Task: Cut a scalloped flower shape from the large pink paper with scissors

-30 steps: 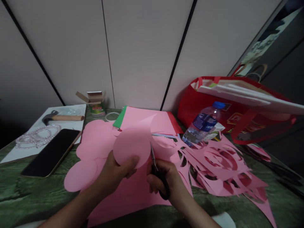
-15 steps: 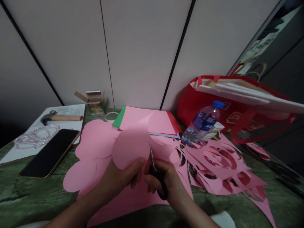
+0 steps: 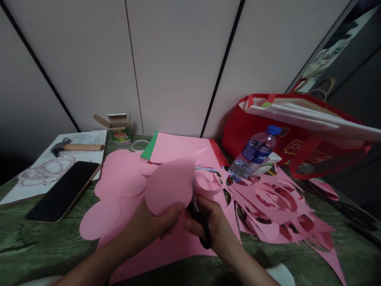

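Observation:
Between its thumb and fingers my left hand [image 3: 162,222] pinches a piece of pink paper [image 3: 169,184] with a rounded left and lower edge. My right hand [image 3: 208,222] grips a pair of black-handled scissors [image 3: 203,230], whose metal blades point away from me at the right edge of that piece. A curved strip of pink paper hangs off to the right of the blades. Below both hands lies a large pink sheet [image 3: 166,254]. Several round pink cut-outs [image 3: 99,220] are spread on its left side.
Pink paper scraps [image 3: 276,202] are heaped on the right, beside a tilted water bottle [image 3: 254,153] and a red bag [image 3: 238,123]. Coloured sheets [image 3: 184,147] lie at the back near a small open box [image 3: 120,133]. A phone [image 3: 64,192] and hammer [image 3: 80,147] are left.
Both hands have shifted slightly right with the paper and scissors. The piece has turned a little, and the blades have moved along its right edge.

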### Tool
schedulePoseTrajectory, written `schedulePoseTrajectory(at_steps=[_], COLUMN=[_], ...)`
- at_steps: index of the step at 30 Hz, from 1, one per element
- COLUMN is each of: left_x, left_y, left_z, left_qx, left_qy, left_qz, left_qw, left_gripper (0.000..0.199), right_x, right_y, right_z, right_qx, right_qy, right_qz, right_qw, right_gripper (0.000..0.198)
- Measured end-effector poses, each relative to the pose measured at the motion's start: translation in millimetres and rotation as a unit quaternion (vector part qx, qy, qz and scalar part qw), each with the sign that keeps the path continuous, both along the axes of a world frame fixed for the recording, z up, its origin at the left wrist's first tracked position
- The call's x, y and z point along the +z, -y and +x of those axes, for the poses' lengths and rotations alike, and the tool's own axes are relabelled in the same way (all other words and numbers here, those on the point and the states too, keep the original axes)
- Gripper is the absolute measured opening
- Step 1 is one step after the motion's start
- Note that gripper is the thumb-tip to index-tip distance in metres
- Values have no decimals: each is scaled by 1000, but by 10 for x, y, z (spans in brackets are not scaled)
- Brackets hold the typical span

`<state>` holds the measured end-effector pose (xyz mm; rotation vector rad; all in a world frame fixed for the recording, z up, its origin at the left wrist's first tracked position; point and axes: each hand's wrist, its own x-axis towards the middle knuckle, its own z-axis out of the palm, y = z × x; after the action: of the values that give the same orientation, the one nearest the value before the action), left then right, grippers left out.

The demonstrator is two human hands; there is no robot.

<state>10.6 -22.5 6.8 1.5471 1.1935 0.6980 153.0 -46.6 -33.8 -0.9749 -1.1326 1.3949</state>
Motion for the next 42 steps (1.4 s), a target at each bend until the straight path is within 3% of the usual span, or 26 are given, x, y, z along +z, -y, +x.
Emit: schedulePoseTrajectory(at_steps=[7,13,32,42], left_x=[-34,-30,-81,-111], left_y=[-49,-47,-58,-66], left_z=[-25,-26,-40,-58], left_qx=[31,10,34,21], left_qy=[6,24,14,23], left_qz=[28,15,52,73], left_qw=[999,1000,998,997], left_gripper=[25,23,24,21], right_x=[-16,-34,-29,25], right_y=[-6,-5,-6,-15], right_z=[23,29,16,-30], right_qx=[12,12,-5,-37], right_qy=[1,8,42,46], right_qz=[2,15,-15,-58], right_qw=[1000,1000,999,997], right_gripper=[30,27,18,16])
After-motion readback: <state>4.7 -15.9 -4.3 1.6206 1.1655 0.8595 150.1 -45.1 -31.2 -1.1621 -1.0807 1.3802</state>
